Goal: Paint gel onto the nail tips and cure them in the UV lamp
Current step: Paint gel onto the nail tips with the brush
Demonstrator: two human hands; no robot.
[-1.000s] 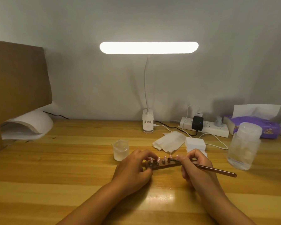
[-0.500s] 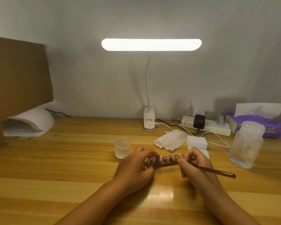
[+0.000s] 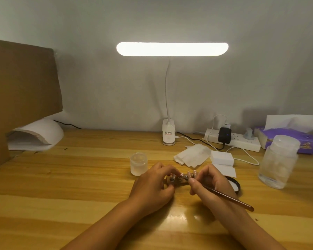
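Observation:
A brown holder strip (image 3: 177, 181) carrying several pinkish nail tips (image 3: 189, 173) sits just above the wooden desk (image 3: 79, 186) at centre. My left hand (image 3: 152, 186) grips the strip's left end. My right hand (image 3: 209, 183) pinches a thin brown brush (image 3: 229, 198), its tip at the right-hand nail tips, its handle pointing down to the right. A small frosted gel jar (image 3: 138, 164) stands just left of my hands. The white domed UV lamp (image 3: 36, 135) sits at the far left, its opening facing me.
A brown cardboard sheet (image 3: 20, 91) leans above the UV lamp. A desk lamp (image 3: 168, 134) stands at the back. To the right lie folded wipes (image 3: 192, 155), white pads (image 3: 221, 157), a black lid (image 3: 236, 184), a clear bottle (image 3: 278, 161), a power strip (image 3: 233, 139) and a purple tissue box (image 3: 287, 139).
My hands have drawn slightly closer together, and the strip now tilts toward the brush. The black lid has come into sight behind my right hand.

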